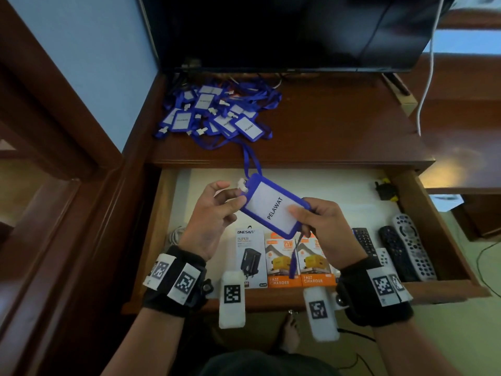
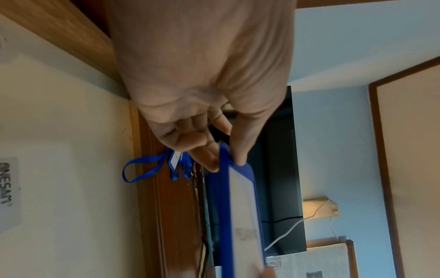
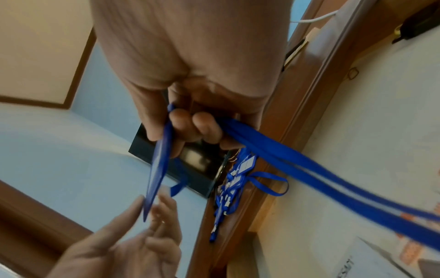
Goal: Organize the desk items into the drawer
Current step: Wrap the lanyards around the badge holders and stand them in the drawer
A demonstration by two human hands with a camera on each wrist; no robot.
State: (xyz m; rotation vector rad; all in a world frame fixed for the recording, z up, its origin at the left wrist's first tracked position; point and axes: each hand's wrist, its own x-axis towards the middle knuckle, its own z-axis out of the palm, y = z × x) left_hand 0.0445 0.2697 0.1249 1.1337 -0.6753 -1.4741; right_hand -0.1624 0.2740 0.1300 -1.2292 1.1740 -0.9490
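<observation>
The badge holder (image 1: 273, 206) is blue with a white card reading PELAWAT, held above the open drawer (image 1: 444, 240). Its lanyard (image 1: 250, 158) is partly hidden behind it. The left hand (image 1: 214, 215) pinches its top corner, and the right hand (image 1: 322, 226) grips its lower end together with the lanyard strap.

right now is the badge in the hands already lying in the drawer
No, both hands hold the badge up above the drawer, left hand at its clip end, right hand at the other.
</observation>
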